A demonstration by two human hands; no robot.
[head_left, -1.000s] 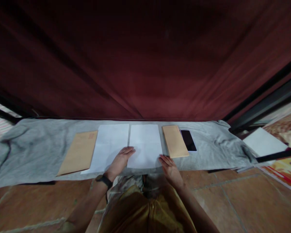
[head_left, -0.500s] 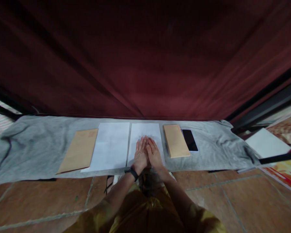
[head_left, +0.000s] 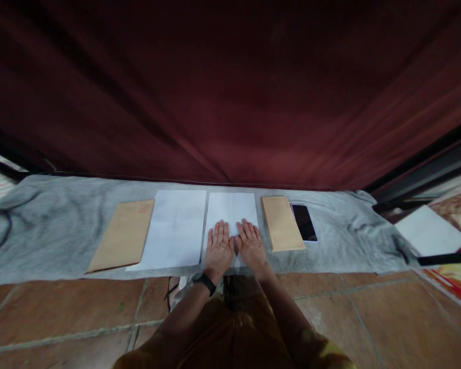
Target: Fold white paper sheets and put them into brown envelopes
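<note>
Both my hands lie flat, palms down, on a white sheet of paper (head_left: 230,207) in the middle of a grey cloth (head_left: 54,225). My left hand (head_left: 218,248), with a black band on its wrist, has its fingers stretched out on the sheet's near left part. My right hand (head_left: 250,246) rests right beside it, fingers spread, thumbs almost touching. A second white sheet (head_left: 174,230) lies just to the left. Neither hand holds anything.
A large tan envelope (head_left: 123,241) lies left of the sheets; a smaller tan envelope (head_left: 282,229) and a black phone (head_left: 304,222) lie to the right. A dark red curtain (head_left: 230,102) hangs behind. Brown floor tiles (head_left: 61,312) run in front; white paper (head_left: 426,230) sits far right.
My hands moved from the sheet's near corners to its middle, met pressed together, and now have slid slightly apart and back toward me, lying flat side by side.
</note>
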